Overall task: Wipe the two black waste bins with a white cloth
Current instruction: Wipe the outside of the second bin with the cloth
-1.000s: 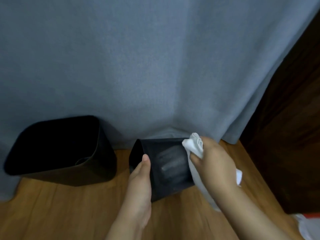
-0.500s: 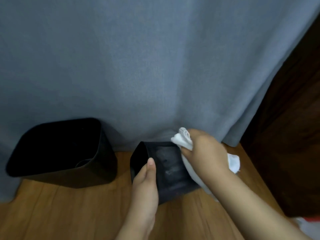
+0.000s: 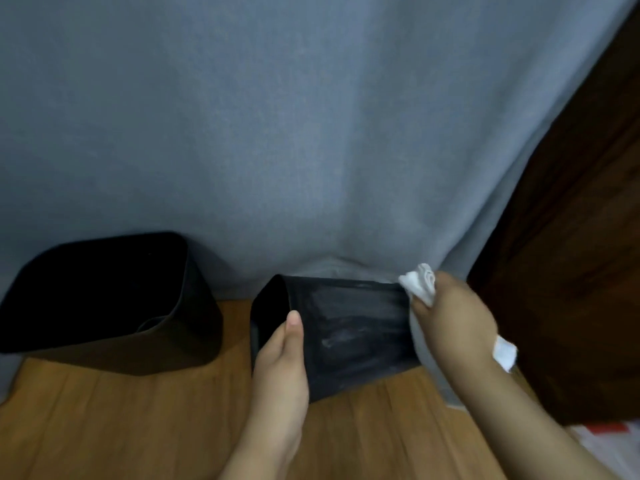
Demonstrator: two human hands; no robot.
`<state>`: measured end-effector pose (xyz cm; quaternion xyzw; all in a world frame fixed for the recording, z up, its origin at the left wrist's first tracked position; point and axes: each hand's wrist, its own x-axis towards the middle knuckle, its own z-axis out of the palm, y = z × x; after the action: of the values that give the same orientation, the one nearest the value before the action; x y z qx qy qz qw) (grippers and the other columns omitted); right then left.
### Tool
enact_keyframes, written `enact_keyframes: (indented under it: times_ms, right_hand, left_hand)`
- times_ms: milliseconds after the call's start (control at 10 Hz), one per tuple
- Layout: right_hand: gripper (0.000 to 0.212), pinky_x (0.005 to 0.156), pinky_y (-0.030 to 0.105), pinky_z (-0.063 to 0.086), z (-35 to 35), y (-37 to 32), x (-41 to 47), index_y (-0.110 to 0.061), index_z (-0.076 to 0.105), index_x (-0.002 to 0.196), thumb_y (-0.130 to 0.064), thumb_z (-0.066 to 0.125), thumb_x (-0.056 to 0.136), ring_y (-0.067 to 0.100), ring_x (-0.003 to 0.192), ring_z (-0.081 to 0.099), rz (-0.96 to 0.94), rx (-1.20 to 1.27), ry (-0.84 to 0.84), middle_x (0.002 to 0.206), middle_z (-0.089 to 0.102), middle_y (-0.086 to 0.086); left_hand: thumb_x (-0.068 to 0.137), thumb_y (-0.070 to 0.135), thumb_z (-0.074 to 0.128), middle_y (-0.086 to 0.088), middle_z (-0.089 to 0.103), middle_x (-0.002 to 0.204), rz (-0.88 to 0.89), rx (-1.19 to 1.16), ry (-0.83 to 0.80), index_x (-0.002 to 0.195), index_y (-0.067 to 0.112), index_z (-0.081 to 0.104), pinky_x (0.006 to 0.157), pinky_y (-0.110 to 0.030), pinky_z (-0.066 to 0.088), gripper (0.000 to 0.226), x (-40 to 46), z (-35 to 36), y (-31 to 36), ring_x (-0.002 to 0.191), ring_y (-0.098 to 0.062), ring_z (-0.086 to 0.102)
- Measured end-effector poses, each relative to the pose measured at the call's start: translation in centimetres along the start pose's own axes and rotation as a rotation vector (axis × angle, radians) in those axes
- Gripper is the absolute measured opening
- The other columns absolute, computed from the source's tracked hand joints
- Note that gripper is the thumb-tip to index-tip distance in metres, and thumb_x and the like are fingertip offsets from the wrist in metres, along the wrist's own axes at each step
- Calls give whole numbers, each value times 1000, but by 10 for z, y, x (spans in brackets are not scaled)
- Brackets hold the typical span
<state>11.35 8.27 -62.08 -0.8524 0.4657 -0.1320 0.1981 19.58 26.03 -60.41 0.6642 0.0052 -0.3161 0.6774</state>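
Observation:
A small black waste bin lies on its side on the wooden floor, mouth to the left, with pale wipe streaks on its upturned wall. My left hand grips its rim at the mouth end, thumb on top. My right hand holds a bunched white cloth against the bin's right end, near its base; part of the cloth sticks out behind my wrist. A second, larger black bin sits to the left, tilted with its opening toward me.
A grey curtain hangs right behind both bins and touches the small one. Dark wooden furniture stands at the right. The wooden floor spreads in front. Something white and red lies at the lower right.
My right hand has slid the cloth to the right along the small bin's upper wall, from its middle to its far end. The left hand keeps its hold at the rim.

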Motion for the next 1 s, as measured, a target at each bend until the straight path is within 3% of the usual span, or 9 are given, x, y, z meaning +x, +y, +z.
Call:
enact_keyframes:
  times_ms: [100,200,400,500,600,700,800,900,1000]
  right_hand:
    - [18,64,19,38,1,-28,-27,-24,60,104,-28,62,87,10,77,50,-197,192,-63,88,55,-10]
    - [28,72,11,37,9,-45,-52,-29,59,110,-38,58,83,1,88,48,-363,271,-109,98,49,-18]
    - [9,61,33,46,11,25,-18,-23,56,94,-26,58,86,24,78,61,-28,84,-28,83,58,-3]
    - [21,64,23,39,15,6,-32,-20,57,104,-28,59,85,19,83,56,-96,123,-11,94,55,-6]
    - [37,65,10,36,13,-46,-54,-25,59,106,-45,50,77,5,85,50,-308,287,-52,98,49,-16]
    - [24,73,13,42,18,-77,-73,-35,58,103,-37,56,79,-1,90,52,-459,318,-106,100,54,-18]
    - [28,74,10,38,15,-55,-58,-30,59,110,-28,65,82,-1,93,51,-434,251,-120,105,54,-18]
    - [23,68,18,37,13,-24,-38,-24,59,107,-25,63,85,11,92,54,-214,202,-65,101,53,-11]
    - [23,69,24,39,10,-30,-39,-20,61,107,-22,64,83,16,88,55,-225,157,8,102,56,-4]
  left_hand:
    - [89,59,42,4,74,115,-15,0,38,116,22,71,103,-45,48,54,2,2,-1,111,-17,67]
    - [101,44,41,2,77,102,-51,18,81,101,22,75,91,-38,53,40,6,-3,-3,100,-17,71]
    - [96,52,43,3,73,118,-47,-9,69,116,23,71,105,-44,47,45,6,-9,-3,112,-17,66]
    - [98,49,42,1,74,114,-50,-19,65,116,20,71,104,-46,48,45,6,-5,-4,110,-19,68]
    - [103,39,42,-2,76,106,-88,-6,91,110,15,72,97,-42,51,40,10,-5,-4,100,-18,71]
    - [104,33,42,-5,74,98,-158,-12,93,98,11,73,82,-37,53,38,15,-8,-4,80,-15,72]
    - [103,39,42,-8,77,102,-153,-26,70,105,14,74,93,-43,54,41,14,-10,0,96,-23,72]
    - [102,42,41,-3,77,105,-137,-59,36,111,18,71,92,-40,55,39,10,-8,4,99,-21,72]
    - [102,43,42,-3,77,105,-143,-74,52,110,20,72,95,-41,53,39,7,-6,5,100,-21,72]
